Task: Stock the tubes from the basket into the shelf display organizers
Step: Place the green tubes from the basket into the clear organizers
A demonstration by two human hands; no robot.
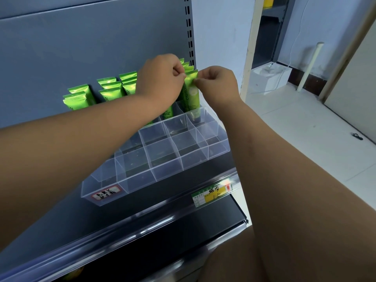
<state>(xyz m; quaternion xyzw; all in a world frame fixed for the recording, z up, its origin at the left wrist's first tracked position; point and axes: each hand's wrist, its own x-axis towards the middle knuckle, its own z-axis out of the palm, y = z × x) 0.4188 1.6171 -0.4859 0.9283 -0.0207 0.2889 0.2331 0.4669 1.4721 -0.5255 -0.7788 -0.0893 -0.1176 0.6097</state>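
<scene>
A clear plastic organizer (162, 159) with a grid of compartments stands on the dark shelf. Several green tubes (107, 91) stand upright in its back rows. One green tube (192, 94) stands cap down in the far right column, its crimped top held between both hands. My left hand (162, 78) pinches the top from the left and my right hand (216, 82) pinches it from the right. The front rows of compartments hold nothing. The basket is out of view.
A handwritten label (105, 193) is stuck on the organizer's front. A yellow and green price tag (211, 193) sits in the shelf's clear rail. The grey back panel (91, 47) stands behind the tubes. A white box (270, 77) and a white pole (309, 66) are on the floor to the right.
</scene>
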